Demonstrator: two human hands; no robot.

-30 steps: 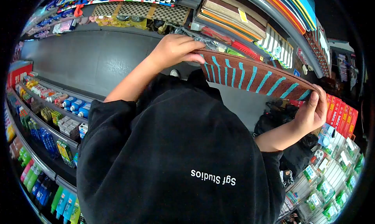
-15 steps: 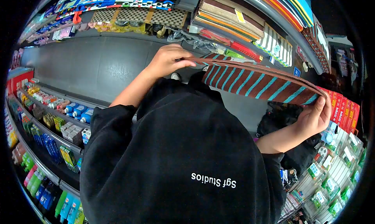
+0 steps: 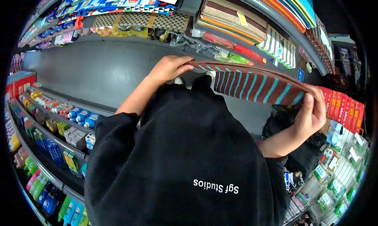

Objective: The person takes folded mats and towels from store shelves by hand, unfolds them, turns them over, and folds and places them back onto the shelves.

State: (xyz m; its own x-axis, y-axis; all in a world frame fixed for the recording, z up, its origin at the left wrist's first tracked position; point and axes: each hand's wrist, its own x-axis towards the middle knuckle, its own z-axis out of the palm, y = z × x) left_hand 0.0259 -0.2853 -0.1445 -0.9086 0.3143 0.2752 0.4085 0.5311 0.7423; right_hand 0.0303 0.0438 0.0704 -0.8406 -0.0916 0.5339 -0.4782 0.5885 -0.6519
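Observation:
A folded brown floor mat point(image 3: 252, 85) with teal stripes stretches between my two hands, in front of my black shirt. My left hand point(image 3: 170, 68) pinches its left corner between thumb and fingers. At the other end, my right hand point(image 3: 311, 112) grips the right corner, thumb on the near face. The mat hangs above the floor and sags slightly in the middle, its striped side facing me.
Ahead, a shelf holds stacked folded mats point(image 3: 232, 19) and striped textiles point(image 3: 277, 49). Shelves of bottles point(image 3: 82, 116) and boxes run along my left. Red boxes point(image 3: 340, 108) and hanging packets point(image 3: 336, 186) are on the right. Grey floor point(image 3: 106, 64) lies between.
My right hand has moved slightly left, nearer my left hand. The mat's striped face has shifted and bows a little more. Both hands keep their hold.

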